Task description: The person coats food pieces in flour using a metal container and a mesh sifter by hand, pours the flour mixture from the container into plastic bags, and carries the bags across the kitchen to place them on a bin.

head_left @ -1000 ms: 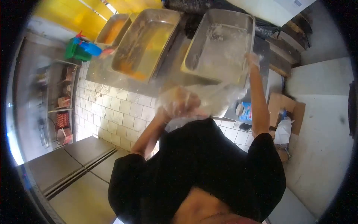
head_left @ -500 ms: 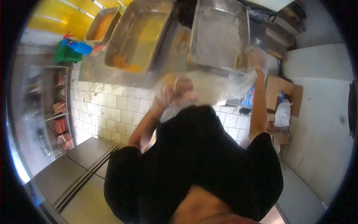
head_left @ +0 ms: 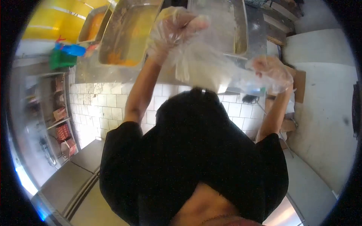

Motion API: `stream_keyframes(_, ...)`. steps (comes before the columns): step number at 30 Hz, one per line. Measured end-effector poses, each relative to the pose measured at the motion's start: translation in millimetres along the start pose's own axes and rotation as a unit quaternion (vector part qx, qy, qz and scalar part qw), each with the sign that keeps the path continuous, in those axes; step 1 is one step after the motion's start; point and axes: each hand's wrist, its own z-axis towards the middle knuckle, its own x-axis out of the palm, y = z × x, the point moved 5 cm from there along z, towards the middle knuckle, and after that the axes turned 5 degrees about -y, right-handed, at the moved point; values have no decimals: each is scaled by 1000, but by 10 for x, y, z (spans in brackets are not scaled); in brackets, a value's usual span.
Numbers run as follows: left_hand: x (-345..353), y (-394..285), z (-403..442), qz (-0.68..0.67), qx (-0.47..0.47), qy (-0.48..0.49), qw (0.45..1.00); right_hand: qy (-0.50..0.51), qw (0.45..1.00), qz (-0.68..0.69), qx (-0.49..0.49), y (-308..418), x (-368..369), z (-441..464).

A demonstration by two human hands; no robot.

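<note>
My left hand (head_left: 177,28) wears a loose clear plastic glove and is raised in front of the metal trays. Its fingers are closed on one end of a clear plastic bag (head_left: 205,62). The bag stretches across to my right hand (head_left: 269,73), also in a clear glove, whose fingers are curled on the other end. The see-through film hangs between the two hands, and its exact edges are hard to make out. Behind my left hand lies a metal tray (head_left: 128,35) with orange residue. Another metal tray (head_left: 241,34) sits behind the bag.
The trays stand on a metal counter (head_left: 86,73). A smaller tray (head_left: 92,28) with orange contents, a blue spray bottle (head_left: 73,49) and a green container (head_left: 60,58) are at the left. At the right are a cardboard box (head_left: 299,84) and a white wall (head_left: 324,113).
My left hand has risen up and forward over the trays, pulling the bag with it. My right hand has come lower and further right.
</note>
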Motion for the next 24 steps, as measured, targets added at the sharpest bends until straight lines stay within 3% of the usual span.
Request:
stream_keyframes(3, -34, 404, -27, 1, 0, 31, 1000, -114, 984, 107, -80, -101, -187, 98)
stream_keyframes(5, -133, 792, -47, 10, -6, 55, 998, -214, 927, 273, -141, -471, -283, 540)
stream_keyframes(7, -175, 851, 53, 21, -6, 60, 998, -204, 915, 297, -179, -529, -417, 1045)
stream_keyframes(9, -179, 727, 106, -322, -4, 102, 941, -191, 901, 323, -217, -530, -538, 1661)
stream_keyframes(10, -159, 703, 151, -316, -1, 99, 943, -254, 898, 286, -215, -563, -614, 1998)
stream_keyframes(12, -104, 833, 269, -343, -144, 11, 928, -360, 889, 201, -201, -719, -774, 2817)
stream_keyframes(14, -50, 930, 344, -299, -167, -5, 940, -437, 884, -22, -166, -1055, -850, 3975)
stream_keyframes(16, 0, 1330, 414, -253, -188, -25, 949, -476, 801, -342, -117, -1522, -843, 5452)
stream_keyframes(20, 199, 2523, 379, -291, -326, 8, 899, -432, 883, -87, -159, -908, -1061, 5655)
stream_keyframes(24, 826, 2537, 192, -144, -368, 149, 907, -360, 912, 111, -164, -474, -834, 6104)
